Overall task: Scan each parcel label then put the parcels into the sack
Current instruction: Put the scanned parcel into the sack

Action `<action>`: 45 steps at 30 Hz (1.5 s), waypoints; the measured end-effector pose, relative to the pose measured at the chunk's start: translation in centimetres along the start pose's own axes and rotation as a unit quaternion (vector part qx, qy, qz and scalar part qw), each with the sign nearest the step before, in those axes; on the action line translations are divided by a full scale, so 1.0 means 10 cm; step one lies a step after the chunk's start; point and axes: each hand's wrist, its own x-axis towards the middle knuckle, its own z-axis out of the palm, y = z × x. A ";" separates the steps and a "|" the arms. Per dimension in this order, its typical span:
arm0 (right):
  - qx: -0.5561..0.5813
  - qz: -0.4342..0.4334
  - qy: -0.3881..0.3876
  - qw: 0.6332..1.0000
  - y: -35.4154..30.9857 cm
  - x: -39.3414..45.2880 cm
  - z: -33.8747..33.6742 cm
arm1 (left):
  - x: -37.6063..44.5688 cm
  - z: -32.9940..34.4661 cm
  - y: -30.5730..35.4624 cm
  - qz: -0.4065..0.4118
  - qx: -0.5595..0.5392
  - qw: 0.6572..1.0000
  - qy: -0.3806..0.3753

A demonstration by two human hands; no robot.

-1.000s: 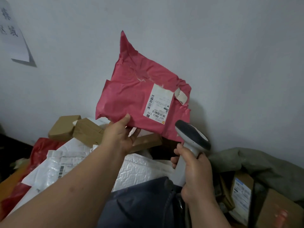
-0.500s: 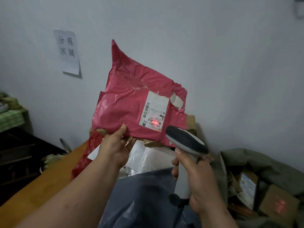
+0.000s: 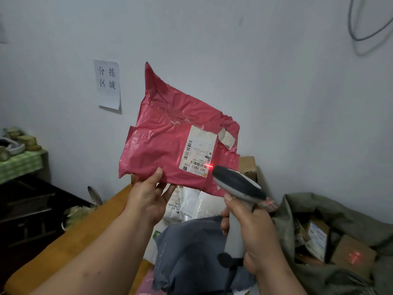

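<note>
Left hand pinches the red poly mailer at its lower edge, held up before the wall. Right hand grips the barcode scanner; red beam on the label. Olive sack lies open at right.

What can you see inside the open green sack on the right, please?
Inside the green sack lie a brown cardboard box with a red glow on its top and a parcel with a white and blue label. Anything deeper is covered by them and the sack's folds.
</note>
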 end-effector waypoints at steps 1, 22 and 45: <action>0.001 0.000 -0.002 1.000 0.00 -0.03 0.01 | -0.03 -0.01 0.02 0.000 -0.003 1.000 -0.002; -0.027 0.005 0.042 0.999 -0.03 -0.38 -0.23 | -0.36 0.01 -0.06 -0.003 0.030 0.999 -0.023; -0.123 0.157 0.262 0.944 0.19 0.38 -3.71 | -0.71 1.72 -3.11 0.149 0.496 0.834 -0.190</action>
